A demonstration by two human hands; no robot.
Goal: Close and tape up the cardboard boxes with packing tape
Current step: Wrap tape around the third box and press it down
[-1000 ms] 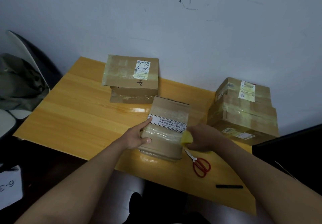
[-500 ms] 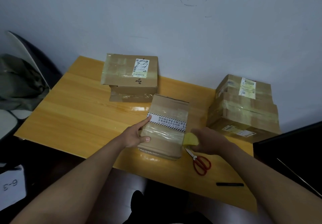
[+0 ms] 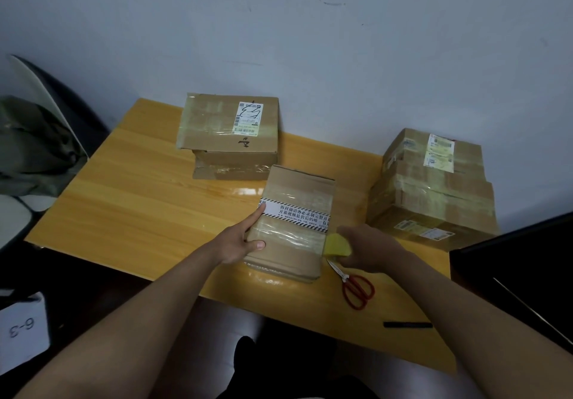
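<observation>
Tape roll [image 3: 337, 245] half-hidden behind right hand [image 3: 370, 248].

Two bare forearms on show, left forearm [image 3: 148, 312] and right forearm [image 3: 465, 321], uncovered from wrist all the way down to the frame's edge. Left hand [image 3: 238, 240] bare as well, short thumbnail catching a little light. Right hand [image 3: 369, 249] bare too, seen from the back, fingers mostly hidden. Low down between the arms, a dark shape [image 3: 248, 364], perhaps clothing, too dim to make out.
</observation>
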